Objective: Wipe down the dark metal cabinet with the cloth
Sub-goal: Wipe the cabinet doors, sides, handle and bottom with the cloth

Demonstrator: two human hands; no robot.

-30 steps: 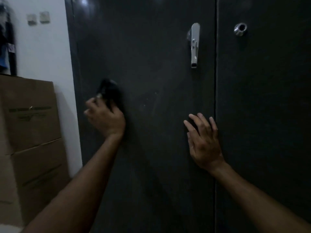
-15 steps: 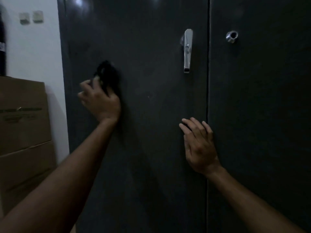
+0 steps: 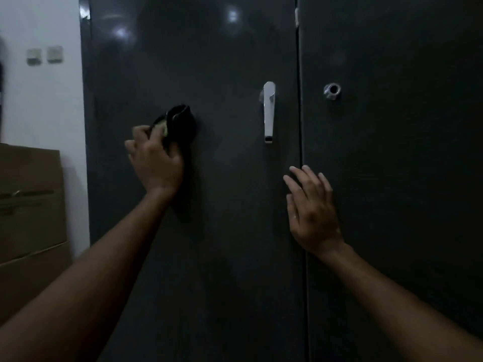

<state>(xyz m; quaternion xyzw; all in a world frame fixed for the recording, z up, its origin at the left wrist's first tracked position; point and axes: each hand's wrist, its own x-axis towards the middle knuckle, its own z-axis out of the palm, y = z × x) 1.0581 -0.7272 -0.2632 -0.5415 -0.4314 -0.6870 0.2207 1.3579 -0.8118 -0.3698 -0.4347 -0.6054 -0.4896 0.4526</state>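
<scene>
Cabinet [image 3: 235, 231]: dark double doors fill the view.
Cloth [image 3: 180, 124]: bunched, pressed on left door, left of handle [image 3: 269, 112].
Left hand [image 3: 156, 163]: fingers clenched around cloth.
Right hand [image 3: 311, 210]: fingers spread flat, empty, below handle.

— What sort of place is this?
— A dim storeroom or office back room, I'd say. A tall dark metal cabinet [image 3: 209, 231] with a chrome handle [image 3: 269, 112] and a lock [image 3: 332, 91].
— Anything else?
— Stacked cardboard boxes [image 3: 31, 212] against a white wall [image 3: 39, 105] with switches [image 3: 45, 55].
</scene>
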